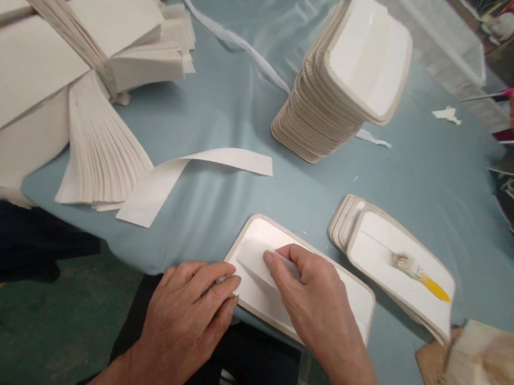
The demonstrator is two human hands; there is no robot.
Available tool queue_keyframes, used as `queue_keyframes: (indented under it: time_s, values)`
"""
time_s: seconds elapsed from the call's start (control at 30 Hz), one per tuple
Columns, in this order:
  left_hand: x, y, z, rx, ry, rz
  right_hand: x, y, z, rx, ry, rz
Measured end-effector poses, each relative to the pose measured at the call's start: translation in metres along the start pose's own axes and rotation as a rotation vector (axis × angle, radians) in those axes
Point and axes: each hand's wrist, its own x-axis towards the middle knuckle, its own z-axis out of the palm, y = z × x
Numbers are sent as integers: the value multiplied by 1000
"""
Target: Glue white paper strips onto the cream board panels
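Note:
A white panel [258,242] with rounded corners and a beige edge lies at the table's near edge. My left hand [194,308] rests its extended fingertips on the panel's left end, holding nothing. Above the panel's middle, my right hand [307,283] pinches a white paper-like strip [258,270] between thumb and fingers. The strip's left part lies along the panel; its other end is hidden under my right hand. Farther left, a loose white strip [224,157] curves over the table beside a fanned bundle of similar strips [106,146].
A tall stack of similar panels [325,108] stands at the back. To the right, a yellow-handled brush [426,282] lies on a shorter panel stack [385,239]. A stained whitish container [486,370] sits at lower right. Large bundled sheets [17,69] fill the upper left.

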Motion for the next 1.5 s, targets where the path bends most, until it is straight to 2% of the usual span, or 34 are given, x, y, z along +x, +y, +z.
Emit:
queue_keyframes:
  time_s: [0.33, 0.83, 1.1, 1.23, 1.5]
  values:
    - [-4, -2, 1, -2, -8, -8, 1, 0, 4, 46, -6, -16]
    - [0, 0, 0, 2, 9, -8, 6, -4, 7, -63, 6, 4]
    - [3, -1, -14, -100, -29, 24, 5, -8, 7, -108, 1, 31]
    - [14, -6, -18, 27, -67, 94, 4, -9, 7, -136, 13, 33]
    - [28, -9, -9, 304, -207, 217, 2, -7, 7, -164, 27, -13]
